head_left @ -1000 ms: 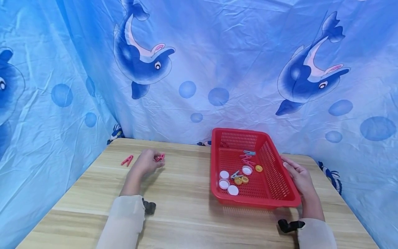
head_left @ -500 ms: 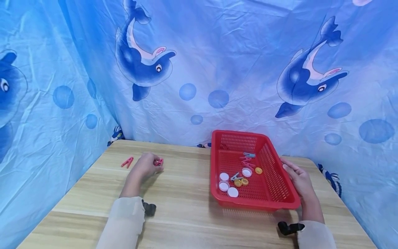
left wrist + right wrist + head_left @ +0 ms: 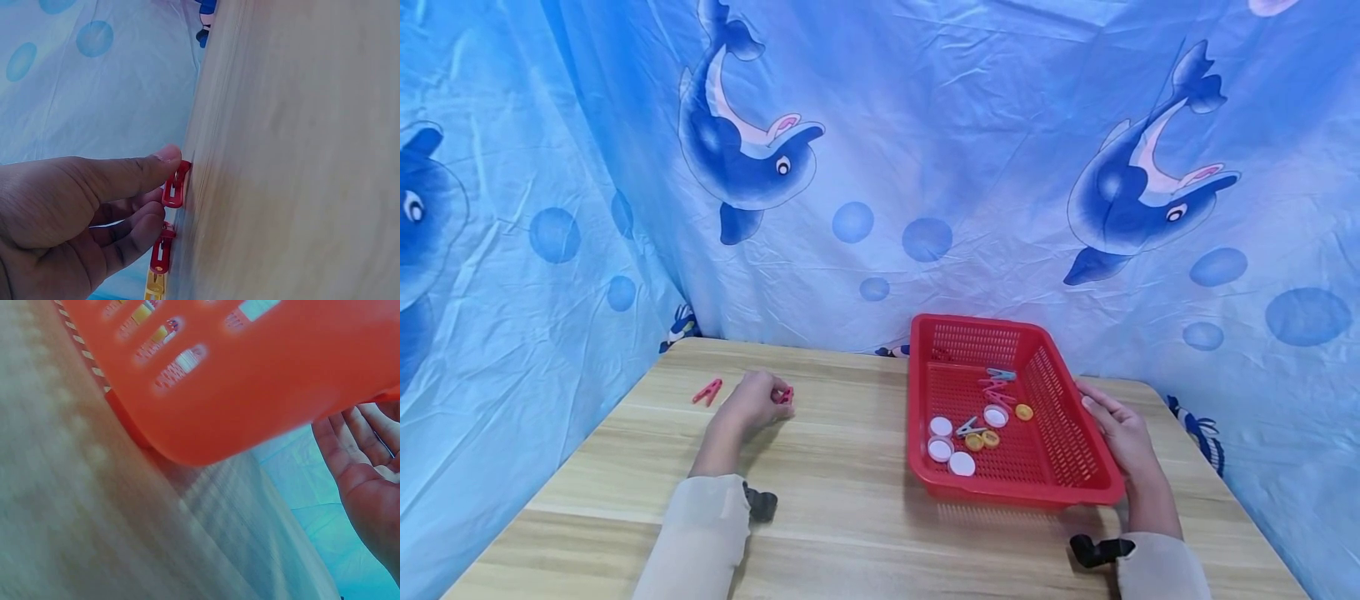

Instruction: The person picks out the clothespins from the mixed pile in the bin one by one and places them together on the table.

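Observation:
My left hand (image 3: 754,400) is at the back left of the table, pinching a pinkish-red clothespin (image 3: 786,396) between thumb and fingers. In the left wrist view the thumb tip lies at the top of this clothespin (image 3: 175,185). Lower in that view, a second red clothespin (image 3: 162,249) and a yellow one (image 3: 154,285) show beside the fingers. Another pink clothespin (image 3: 707,392) lies to the left of the hand in the head view. My right hand (image 3: 1122,433) grips the right rim of a red plastic basket (image 3: 1017,485), thumb on the rim and fingers toward the outer wall.
Inside the basket are several white caps (image 3: 962,464), yellow caps (image 3: 1024,412), pink clothespins (image 3: 997,397), a blue clothespin (image 3: 1001,374) and a grey one (image 3: 969,427). The wooden table (image 3: 835,500) meets a blue dolphin-print curtain (image 3: 880,150) at the back and sides.
The left fingers have closed in on the clothespin, which has turned and sits closer in to the hand. The right hand and the basket stay in place; the head view has shifted slightly.

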